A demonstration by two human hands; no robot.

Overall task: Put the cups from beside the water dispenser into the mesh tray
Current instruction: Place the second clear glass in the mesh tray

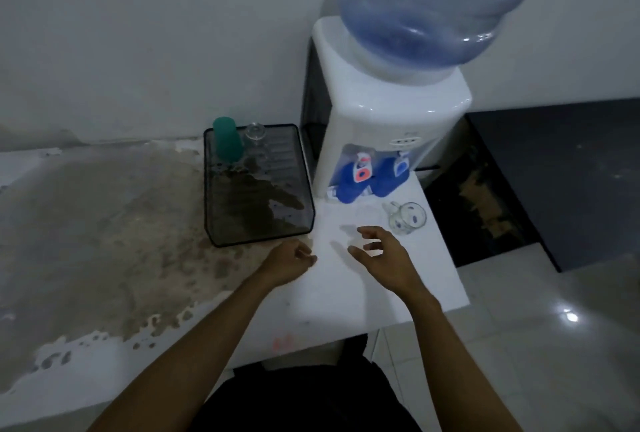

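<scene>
Both hands hover empty over the desk (346, 293), the right hand (384, 258) spread, the left hand (289, 260) loosely curled. Just beyond the right fingertips a clear glass mug (407, 218) lies tipped; it looks rigid, slick and breakable, best taken by its handle. Beyond the left hand, the mesh tray (258, 185) holds a green cup (227, 140) and a clear glass (255, 135).

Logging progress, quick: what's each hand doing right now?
Left hand: loosely curled, holding nothing.
Right hand: open, fingers spread, empty, short of the glass mug.
</scene>
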